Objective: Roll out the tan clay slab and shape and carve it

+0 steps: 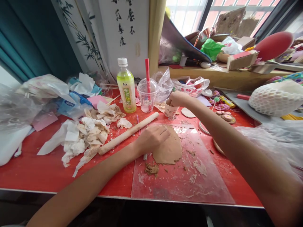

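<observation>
My left hand [153,138] lies over the upper left of a flat brown clay slab [168,152], its fingers stretched across the clay. The slab rests on a clear plastic board [187,189] smeared with clay bits. At the back edge of the board, my right hand [179,98] reaches down into a small paper cup [170,112]. The cup's wall hides its fingertips, so I cannot see whether they pinch anything. A wooden rolling pin [129,134] lies slantwise left of my left hand. Crumbly clay scraps [151,169] sit below the slab.
Behind stand a green-labelled drink bottle [126,90] and a clear plastic cup [147,97] with a red straw. Crumpled tissues [90,135] heap up on the left. A white disc [188,112] lies right of the paper cup. Plastic bags [274,142] crowd the right side.
</observation>
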Demonstrator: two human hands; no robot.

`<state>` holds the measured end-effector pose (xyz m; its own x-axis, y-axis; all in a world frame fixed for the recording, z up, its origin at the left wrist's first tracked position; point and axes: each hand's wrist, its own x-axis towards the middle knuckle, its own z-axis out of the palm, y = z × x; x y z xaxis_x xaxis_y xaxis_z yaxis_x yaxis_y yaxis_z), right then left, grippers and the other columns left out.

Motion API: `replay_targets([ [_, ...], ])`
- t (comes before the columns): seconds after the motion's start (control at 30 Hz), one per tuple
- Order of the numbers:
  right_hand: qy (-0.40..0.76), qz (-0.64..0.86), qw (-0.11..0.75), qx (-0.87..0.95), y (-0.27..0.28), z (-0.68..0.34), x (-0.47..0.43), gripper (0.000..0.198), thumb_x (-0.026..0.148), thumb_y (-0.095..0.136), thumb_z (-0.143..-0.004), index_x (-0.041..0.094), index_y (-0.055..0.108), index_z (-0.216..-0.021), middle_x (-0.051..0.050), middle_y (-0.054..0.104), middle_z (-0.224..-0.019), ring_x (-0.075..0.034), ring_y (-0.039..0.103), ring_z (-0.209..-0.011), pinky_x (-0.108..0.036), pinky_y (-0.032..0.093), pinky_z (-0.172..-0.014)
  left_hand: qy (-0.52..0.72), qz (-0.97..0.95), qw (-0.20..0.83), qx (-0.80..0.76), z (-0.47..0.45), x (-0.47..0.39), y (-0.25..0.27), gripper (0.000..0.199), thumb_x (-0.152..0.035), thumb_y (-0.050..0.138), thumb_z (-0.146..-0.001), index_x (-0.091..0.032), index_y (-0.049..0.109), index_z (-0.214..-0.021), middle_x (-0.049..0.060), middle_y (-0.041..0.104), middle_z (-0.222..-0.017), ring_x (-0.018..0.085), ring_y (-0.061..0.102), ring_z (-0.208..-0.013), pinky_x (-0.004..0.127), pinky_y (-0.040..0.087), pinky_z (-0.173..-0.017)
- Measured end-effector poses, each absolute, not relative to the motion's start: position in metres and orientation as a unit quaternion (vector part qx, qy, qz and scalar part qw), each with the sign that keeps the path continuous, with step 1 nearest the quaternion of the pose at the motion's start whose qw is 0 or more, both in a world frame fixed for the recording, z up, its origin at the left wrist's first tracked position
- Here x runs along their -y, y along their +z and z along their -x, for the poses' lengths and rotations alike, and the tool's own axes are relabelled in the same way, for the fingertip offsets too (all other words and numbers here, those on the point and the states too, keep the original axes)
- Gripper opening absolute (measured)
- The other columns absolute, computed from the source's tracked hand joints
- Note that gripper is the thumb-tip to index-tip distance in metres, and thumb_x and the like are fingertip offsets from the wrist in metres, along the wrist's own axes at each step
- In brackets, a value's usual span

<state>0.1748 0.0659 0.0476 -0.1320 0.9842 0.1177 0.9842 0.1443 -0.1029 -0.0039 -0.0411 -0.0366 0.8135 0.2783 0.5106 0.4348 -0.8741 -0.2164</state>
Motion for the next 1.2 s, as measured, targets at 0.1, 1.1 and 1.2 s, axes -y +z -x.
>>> replay_targets([
  [0.1,-0.008,0.646,0.081,0.759,0.057,-0.182,-0.063,0.014,0.012,0.059,-0.067,0.013,0.07,-0.075,-0.011,0.066,-0.078,-0.022,0.059,-0.076,-0.032,0.041,-0.064,-0.24,0.938,0.154,0.195,0.004,0.041,-0.037,0.015,-0.014,0.038,-0.09,-0.014,0.052,-0.084,0.003,0.056,-0.078,0.014,0.051,-0.071,0.027,0.041,-0.066],
  [1.1,0.336,0.533,0.341,0.698,-0.021,-0.187,0.063,0.021,0.032,0.052,-0.082,0.018,0.066,-0.089,-0.005,0.066,-0.078,-0.015,0.06,-0.064,-0.03,0.046,-0.06,-0.235,0.89,0.114,0.373,0.003,0.038,-0.044,0.015,-0.021,0.04,-0.089,-0.015,0.054,-0.089,0.005,0.059,-0.082,0.018,0.056,-0.08,0.031,0.046,-0.073],
  [1.2,0.452,0.519,0.38,0.618,-0.019,-0.187,0.065,0.025,0.037,0.057,-0.078,0.017,0.066,-0.09,-0.004,0.066,-0.076,-0.013,0.06,-0.065,-0.027,0.047,-0.06,-0.227,0.893,0.115,0.371,0.003,0.038,-0.041,0.017,-0.023,0.042,-0.088,-0.015,0.053,-0.079,0.005,0.057,-0.081,0.018,0.055,-0.079,0.032,0.046,-0.073],
])
